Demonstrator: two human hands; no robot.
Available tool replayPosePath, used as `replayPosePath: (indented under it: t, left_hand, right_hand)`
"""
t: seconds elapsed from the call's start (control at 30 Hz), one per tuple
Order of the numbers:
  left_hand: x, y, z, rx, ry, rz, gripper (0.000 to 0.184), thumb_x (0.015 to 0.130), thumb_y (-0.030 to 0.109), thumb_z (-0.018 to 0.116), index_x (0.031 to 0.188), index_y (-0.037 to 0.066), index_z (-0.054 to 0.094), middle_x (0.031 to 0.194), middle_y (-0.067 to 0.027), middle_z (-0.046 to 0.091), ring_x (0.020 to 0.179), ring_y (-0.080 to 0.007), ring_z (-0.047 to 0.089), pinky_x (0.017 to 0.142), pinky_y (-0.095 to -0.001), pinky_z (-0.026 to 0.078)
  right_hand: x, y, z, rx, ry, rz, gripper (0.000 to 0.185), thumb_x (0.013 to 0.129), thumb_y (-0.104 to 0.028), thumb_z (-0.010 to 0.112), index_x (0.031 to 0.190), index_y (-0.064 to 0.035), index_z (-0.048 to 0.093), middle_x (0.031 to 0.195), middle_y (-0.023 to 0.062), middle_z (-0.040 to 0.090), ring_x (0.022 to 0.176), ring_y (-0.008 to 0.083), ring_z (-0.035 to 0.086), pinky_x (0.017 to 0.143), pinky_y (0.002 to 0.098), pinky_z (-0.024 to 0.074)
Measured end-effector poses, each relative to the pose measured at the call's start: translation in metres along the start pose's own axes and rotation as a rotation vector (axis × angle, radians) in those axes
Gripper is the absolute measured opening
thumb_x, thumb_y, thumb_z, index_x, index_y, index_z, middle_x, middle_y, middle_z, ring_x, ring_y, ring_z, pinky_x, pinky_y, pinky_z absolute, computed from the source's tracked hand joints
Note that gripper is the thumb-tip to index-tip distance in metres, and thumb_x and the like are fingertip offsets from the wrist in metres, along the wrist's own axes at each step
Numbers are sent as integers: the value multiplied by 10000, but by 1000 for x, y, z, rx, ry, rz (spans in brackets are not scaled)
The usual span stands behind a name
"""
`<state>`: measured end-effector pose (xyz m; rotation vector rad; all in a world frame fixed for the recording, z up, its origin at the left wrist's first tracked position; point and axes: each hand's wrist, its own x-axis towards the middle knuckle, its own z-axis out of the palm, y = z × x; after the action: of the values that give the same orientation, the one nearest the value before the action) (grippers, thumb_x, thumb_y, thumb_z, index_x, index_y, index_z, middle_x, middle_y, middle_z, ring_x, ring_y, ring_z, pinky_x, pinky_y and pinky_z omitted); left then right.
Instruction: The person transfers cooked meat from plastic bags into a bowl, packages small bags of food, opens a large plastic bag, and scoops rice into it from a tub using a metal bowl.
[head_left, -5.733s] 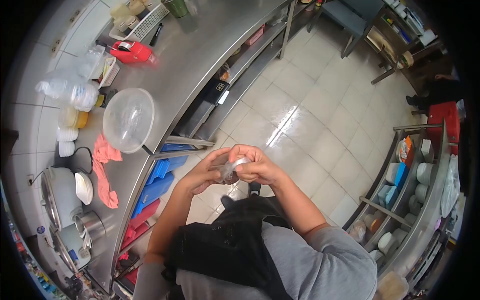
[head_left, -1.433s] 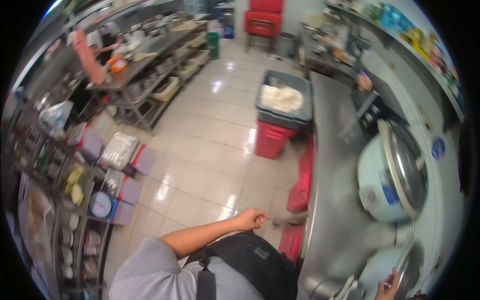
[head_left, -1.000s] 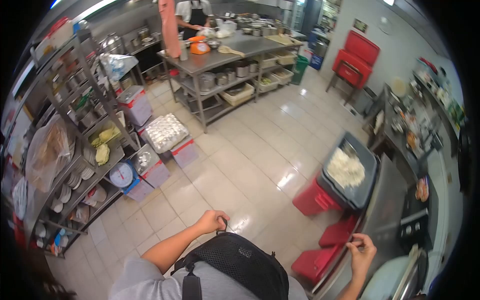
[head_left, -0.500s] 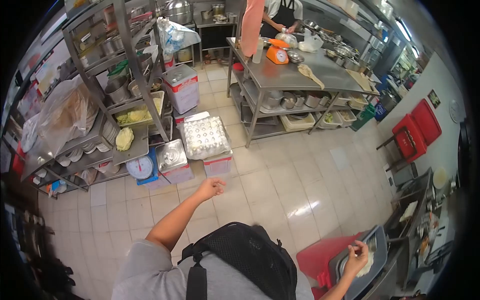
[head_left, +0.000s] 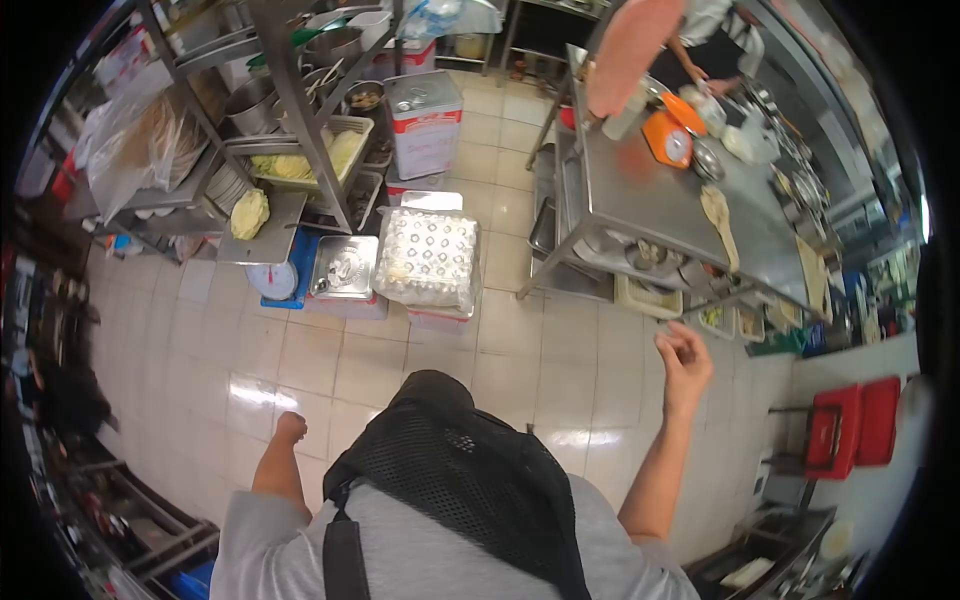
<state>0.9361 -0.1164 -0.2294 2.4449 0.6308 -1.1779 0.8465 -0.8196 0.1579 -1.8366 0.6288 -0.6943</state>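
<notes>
My left hand (head_left: 292, 428) hangs low at my side over the tiled floor (head_left: 330, 450), curled like a fist, with nothing visible in it. Raised out to the right, my right hand (head_left: 688, 362) has loosely bent fingers, thumb and fingers apart, holding nothing. It touches nothing and is nearest to the steel worktable (head_left: 640, 190). Ahead stand egg trays (head_left: 430, 250) wrapped in clear plastic. Beside them is a steel tray (head_left: 345, 267). A pale yellow lump (head_left: 250, 213), perhaps dough or cabbage, lies on a flat tray at the shelf's edge.
An orange scale (head_left: 668, 140) and a pale, long-handled item (head_left: 720, 225) are on the worktable. Behind it stands a person in a dark apron (head_left: 710, 75). A steel rack (head_left: 300, 120) is at left, with a large tin (head_left: 425, 125) beside it. Red chairs (head_left: 850, 428) stand at right.
My left hand has swung back and closed, while my right hand has swung forward. The rack and worktable appear closer. The red bin at lower right has left the view.
</notes>
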Motion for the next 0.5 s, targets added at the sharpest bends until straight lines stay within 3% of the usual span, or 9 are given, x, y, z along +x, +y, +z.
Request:
replayPosePath:
  t: [0.1,0.23,0.3,0.33,0.43,0.5]
  left_hand:
    - [-50,59,30,-136,134,120,151,728,80,661,855,30,724,750,-126,690,537,-190,643,470,-316,514]
    - [4,103,91,-176,-125,223,317,699,213,721,954,22,720,831,-178,700,684,-246,681,608,-354,547]
    - [29,135,101,20,-75,447,367,698,258,719,966,7,710,880,-209,691,820,-300,681,717,-374,534]
    - [14,173,75,-53,-137,330,347,738,241,673,983,-3,698,922,-223,680,905,-326,663,780,-375,512]
    - [30,231,37,-282,117,477,314,765,182,642,1018,2,688,920,-204,685,868,-312,668,770,-365,513]
    - [30,261,-2,-404,150,446,319,770,158,647,1047,2,673,876,-179,683,814,-273,662,749,-344,514]
  right_hand:
    - [81,-12,76,121,-157,-117,250,770,54,688,1011,13,639,802,48,663,786,100,616,730,226,473]
    - [174,0,167,163,-271,-196,271,746,52,705,1003,-15,653,732,11,634,706,78,580,689,225,459]
    - [199,-5,205,148,-327,-130,270,743,49,709,999,-15,655,721,3,632,703,73,575,678,222,452]
    - [215,-7,224,196,-358,-68,256,747,46,710,991,-10,657,723,0,635,703,65,568,665,217,441]
    - [277,-4,272,195,-421,-147,237,760,46,704,987,-3,657,739,3,643,701,60,563,653,205,426]
    - [323,-4,302,265,-491,-131,195,805,42,663,997,7,656,819,43,670,778,95,614,712,225,466]
